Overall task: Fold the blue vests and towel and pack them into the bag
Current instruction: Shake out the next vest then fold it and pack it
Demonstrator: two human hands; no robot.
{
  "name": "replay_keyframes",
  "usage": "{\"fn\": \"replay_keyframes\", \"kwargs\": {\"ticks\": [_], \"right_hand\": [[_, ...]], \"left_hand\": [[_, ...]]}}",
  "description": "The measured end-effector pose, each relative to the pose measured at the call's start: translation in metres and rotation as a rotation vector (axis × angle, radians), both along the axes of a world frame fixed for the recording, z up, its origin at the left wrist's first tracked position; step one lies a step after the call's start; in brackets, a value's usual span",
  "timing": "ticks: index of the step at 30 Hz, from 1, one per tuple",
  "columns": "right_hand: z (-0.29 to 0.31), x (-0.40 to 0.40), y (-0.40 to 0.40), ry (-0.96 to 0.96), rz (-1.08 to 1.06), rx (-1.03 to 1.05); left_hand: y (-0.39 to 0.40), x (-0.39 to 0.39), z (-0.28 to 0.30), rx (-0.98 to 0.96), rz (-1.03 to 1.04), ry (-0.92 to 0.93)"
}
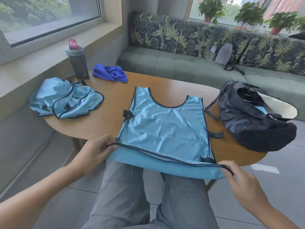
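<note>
- The person's knees in grey trousers (pixel 148 195) lie nearest, under the near edge of the wooden bench (pixel 102 116).
- The left hand (pixel 94 152) has its grip pressed together on the near left hem corner of the flat light-blue vest (pixel 165 128), thumb and curled fingers pinching the dark trim.
- The right hand (pixel 237 177) likewise pinches the near right hem corner, fingers curled round the trim.
- The hem hangs just off the bench edge between the 2 hands, showing the matt underside; the rest of the vest lies spread on the bench, neck hole pointing away.
- The dark bag (pixel 257 119) sits at the bench's right end, just beside the vest, its mouth open, with blue fabric showing inside.
- A crumpled heap of light-blue vests (pixel 64 98) lies at the far left, well apart from the hands.
- The dark-blue towel (pixel 109 72) lies bunched at the far edge, beside a grey bottle (pixel 77 63) with a pink cap.
- A green sofa (pixel 189 66) with leaf-print cushions stands behind the bench.
</note>
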State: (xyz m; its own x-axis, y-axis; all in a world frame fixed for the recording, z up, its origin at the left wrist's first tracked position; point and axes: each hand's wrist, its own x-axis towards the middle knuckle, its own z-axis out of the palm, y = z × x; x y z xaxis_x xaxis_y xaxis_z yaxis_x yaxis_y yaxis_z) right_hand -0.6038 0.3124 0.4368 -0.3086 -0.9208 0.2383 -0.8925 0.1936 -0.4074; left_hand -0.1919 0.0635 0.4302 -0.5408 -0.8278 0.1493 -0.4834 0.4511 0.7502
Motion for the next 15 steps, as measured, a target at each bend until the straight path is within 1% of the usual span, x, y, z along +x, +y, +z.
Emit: {"fn": "replay_keyframes", "kwargs": {"ticks": [3,9,11,15], "right_hand": [[0.006,0.004,-0.005,0.014,-0.005,-0.033],[0.020,0.007,-0.026,-0.085,-0.052,-0.069],[0.026,0.006,-0.038,-0.120,-0.079,-0.109],[0.038,0.000,-0.071,-0.110,-0.109,-0.165]], "left_hand": [[-0.005,-0.002,0.005,0.009,-0.008,-0.012],[-0.020,-0.011,0.019,-0.006,0.008,-0.002],[-0.029,-0.014,0.024,-0.010,0.028,-0.017],[-0.052,-0.023,0.036,-0.047,0.116,-0.001]]}}
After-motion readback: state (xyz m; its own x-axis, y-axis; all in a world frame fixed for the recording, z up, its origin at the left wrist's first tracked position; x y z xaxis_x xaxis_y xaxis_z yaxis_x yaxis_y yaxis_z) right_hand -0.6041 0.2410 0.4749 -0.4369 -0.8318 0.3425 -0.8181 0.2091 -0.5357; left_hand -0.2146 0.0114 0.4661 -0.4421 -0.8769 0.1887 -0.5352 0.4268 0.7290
